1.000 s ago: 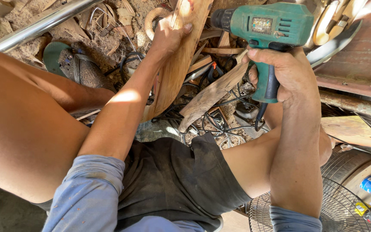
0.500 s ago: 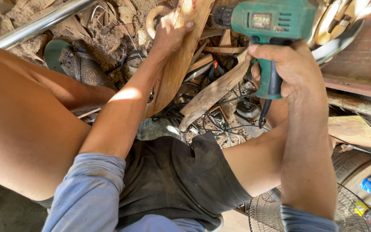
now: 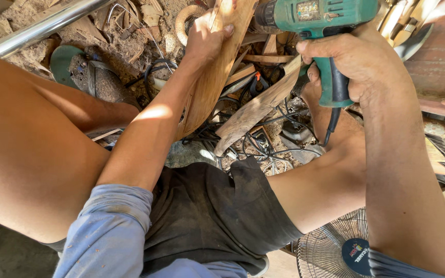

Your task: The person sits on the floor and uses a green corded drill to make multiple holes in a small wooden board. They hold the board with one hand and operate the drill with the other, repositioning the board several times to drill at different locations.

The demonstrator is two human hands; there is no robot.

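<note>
My left hand (image 3: 206, 36) grips a long, curved wooden plank (image 3: 213, 82) that stands tilted between my bare knees, its top leaving the frame's upper edge. My right hand (image 3: 354, 62) is closed on the black handle of a green corded power drill (image 3: 315, 15). The drill's chuck points left against the plank's right side, just beside my left fingers. The drill bit itself is hidden. A black cord hangs down from the drill's handle.
A metal pole (image 3: 42, 27) crosses the top left. Below the plank lie wood scraps (image 3: 256, 108), tangled black cables (image 3: 263, 149), a coiled ring (image 3: 184, 20) and sawdust. A fan grille (image 3: 330, 247) is at bottom right, a rusty metal sheet (image 3: 439, 67) at right.
The drill and my right hand have shifted slightly up and closer to the plank. My left hand keeps its grip on the wood.
</note>
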